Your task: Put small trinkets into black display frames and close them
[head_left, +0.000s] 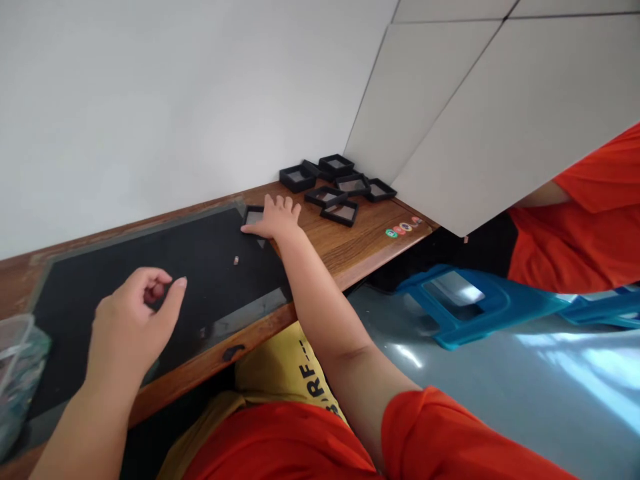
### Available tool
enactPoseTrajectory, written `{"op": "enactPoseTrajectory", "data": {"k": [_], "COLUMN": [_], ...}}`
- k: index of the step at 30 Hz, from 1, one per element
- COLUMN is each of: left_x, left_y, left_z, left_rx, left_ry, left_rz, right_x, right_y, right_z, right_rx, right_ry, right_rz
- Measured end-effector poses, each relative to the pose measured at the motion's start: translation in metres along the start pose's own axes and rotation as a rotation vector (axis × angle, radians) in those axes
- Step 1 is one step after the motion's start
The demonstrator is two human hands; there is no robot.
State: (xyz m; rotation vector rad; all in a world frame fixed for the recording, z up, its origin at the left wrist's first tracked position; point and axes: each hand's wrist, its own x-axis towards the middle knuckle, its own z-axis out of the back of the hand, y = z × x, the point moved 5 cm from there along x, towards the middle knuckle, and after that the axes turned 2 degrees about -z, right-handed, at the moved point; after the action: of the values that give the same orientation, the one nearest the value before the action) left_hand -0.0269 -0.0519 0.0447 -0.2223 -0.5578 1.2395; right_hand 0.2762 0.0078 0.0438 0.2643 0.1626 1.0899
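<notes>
My right hand reaches across the table, its fingers spread and its thumb at the near edge of a small black frame with a greyish centre. The hand covers the frame's right part. My left hand hovers over the black mat with curled fingers. Its thumb and forefinger tips are near each other with a gap, and nothing shows between them. A tiny light-brown piece lies on the mat between my hands.
Several similar black frames lie loosely piled by the wall and grey partition. A clear plastic container stands at the left. Round stickers mark the table's right end. Beyond are a blue stool and another person's orange shirt.
</notes>
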Motion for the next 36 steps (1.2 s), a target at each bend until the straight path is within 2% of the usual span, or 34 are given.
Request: {"op": "enactPoseTrajectory", "data": {"k": [2, 5, 8, 11, 17, 23, 26, 29, 32, 36], "left_x": [0.021, 0.045, 0.055, 0.058, 0.057, 0.056, 0.055, 0.054, 0.053, 0.053], "left_y": [0.001, 0.005, 0.019, 0.035, 0.046, 0.046, 0.045, 0.043, 0.04, 0.039], "left_z": [-0.008, -0.027, -0.044, -0.054, -0.053, -0.054, -0.052, -0.047, -0.042, -0.039], "left_rx": [0.011, 0.099, 0.14, 0.075, -0.024, -0.066, -0.1, -0.161, -0.225, -0.309], "left_ry": [0.025, 0.233, 0.397, 0.433, 0.262, 0.206, 0.174, 0.097, -0.012, -0.111], "left_rz": [0.026, 0.01, -0.013, 0.02, 0.039, 0.043, 0.082, 0.141, 0.152, 0.13], "right_x": [0.006, 0.009, 0.009, 0.007, 0.006, 0.0, -0.003, -0.003, -0.003, -0.002], "right_y": [-0.005, -0.007, -0.006, -0.002, 0.012, 0.035, 0.042, 0.049, 0.055, 0.06], "right_z": [-0.005, -0.011, -0.011, -0.008, -0.008, -0.014, -0.018, -0.023, -0.03, -0.037], "right_rx": [-0.044, -0.076, -0.071, -0.053, 0.118, 0.286, 0.392, 0.64, 0.867, 0.957], "right_ry": [0.085, 0.146, 0.141, 0.109, 0.067, -0.025, -0.04, 0.012, 0.134, 0.263], "right_rz": [-0.016, -0.077, -0.107, -0.083, 0.029, 0.337, 0.435, 0.522, 0.551, 0.511]}}
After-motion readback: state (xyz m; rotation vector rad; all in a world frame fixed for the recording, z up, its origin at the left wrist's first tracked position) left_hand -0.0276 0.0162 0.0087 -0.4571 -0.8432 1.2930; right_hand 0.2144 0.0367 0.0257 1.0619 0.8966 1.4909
